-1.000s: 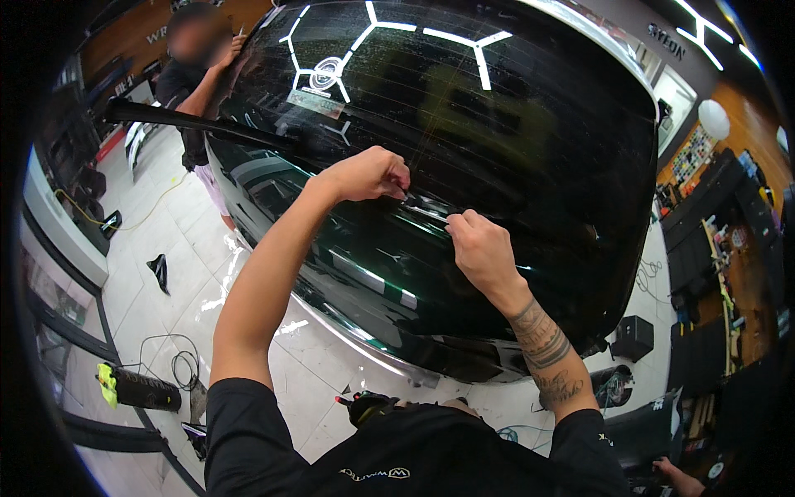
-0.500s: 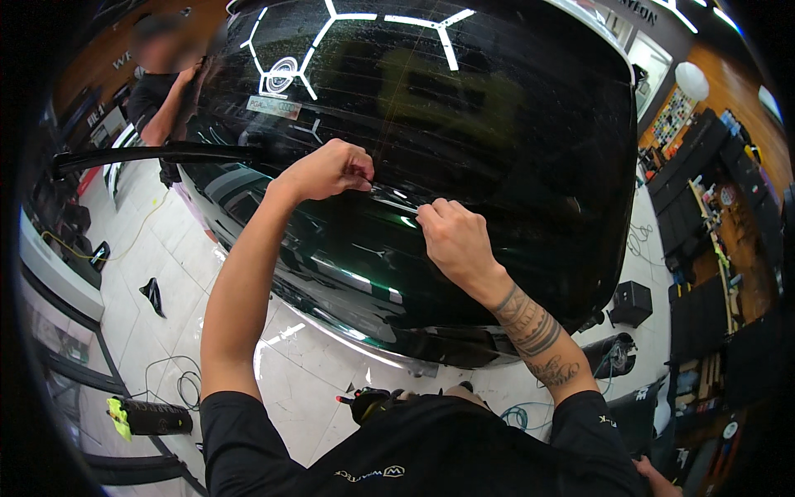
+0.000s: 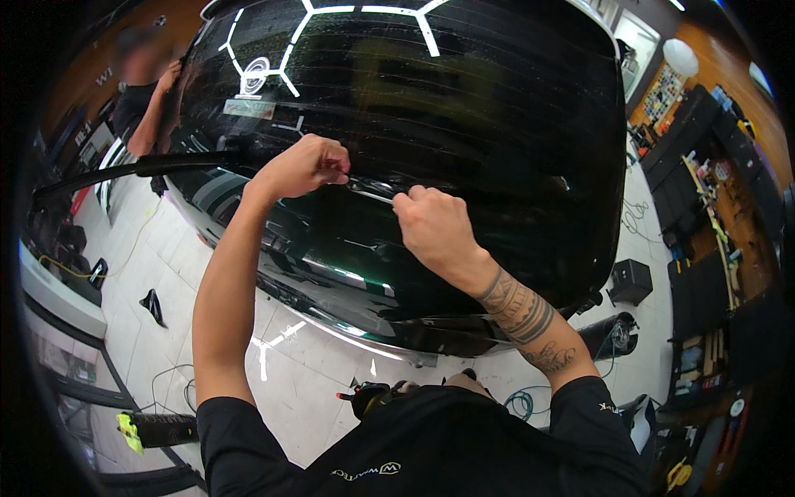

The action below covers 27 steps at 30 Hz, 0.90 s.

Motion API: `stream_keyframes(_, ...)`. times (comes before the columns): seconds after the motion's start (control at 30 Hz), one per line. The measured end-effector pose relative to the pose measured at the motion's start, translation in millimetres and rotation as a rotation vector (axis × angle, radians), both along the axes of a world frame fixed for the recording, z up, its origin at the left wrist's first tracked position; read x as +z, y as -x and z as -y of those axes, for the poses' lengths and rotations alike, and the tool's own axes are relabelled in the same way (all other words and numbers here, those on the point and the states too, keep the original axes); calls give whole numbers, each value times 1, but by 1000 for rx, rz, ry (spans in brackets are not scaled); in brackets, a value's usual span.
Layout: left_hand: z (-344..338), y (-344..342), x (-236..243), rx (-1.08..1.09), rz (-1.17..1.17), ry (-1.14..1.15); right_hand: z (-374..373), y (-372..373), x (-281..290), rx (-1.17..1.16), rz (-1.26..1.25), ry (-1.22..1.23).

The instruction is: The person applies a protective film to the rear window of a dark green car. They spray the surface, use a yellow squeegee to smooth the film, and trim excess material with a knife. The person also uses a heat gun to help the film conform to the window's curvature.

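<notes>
Fingers of the left hand and right hand pinch a thin glossy strip along the rear window's lower edge; a pale rectangular sticker sits in its upper-left corner.

A second person stands far up and left of the fingers, leaning against the car's side. Below and left of the fingers, on the white tiled floor, lie a black cable coil and a dark roll with a yellow cloth. Well to the right sit a small black box and crowded shelves.
</notes>
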<state>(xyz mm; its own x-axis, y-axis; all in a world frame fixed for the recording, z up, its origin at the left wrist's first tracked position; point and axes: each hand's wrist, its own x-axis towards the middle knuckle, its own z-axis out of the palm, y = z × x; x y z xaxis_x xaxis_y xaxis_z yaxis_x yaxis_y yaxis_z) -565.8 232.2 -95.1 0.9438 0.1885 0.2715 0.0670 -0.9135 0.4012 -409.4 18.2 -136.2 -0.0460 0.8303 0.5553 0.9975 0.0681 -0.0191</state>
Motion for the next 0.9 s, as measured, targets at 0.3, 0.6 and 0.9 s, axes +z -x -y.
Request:
stream_keyframes(0.3, 4, 2, 1, 76, -15, 137, -6, 6, 7, -7, -68, 44)
stream_keyframes(0.6, 3, 6, 2, 48, -18, 108, -7, 8, 12, -3, -130, 37)
stream_keyframes(0.9, 1, 5, 0, 55, -10, 185, -1, -9, 8, -15, -91, 32)
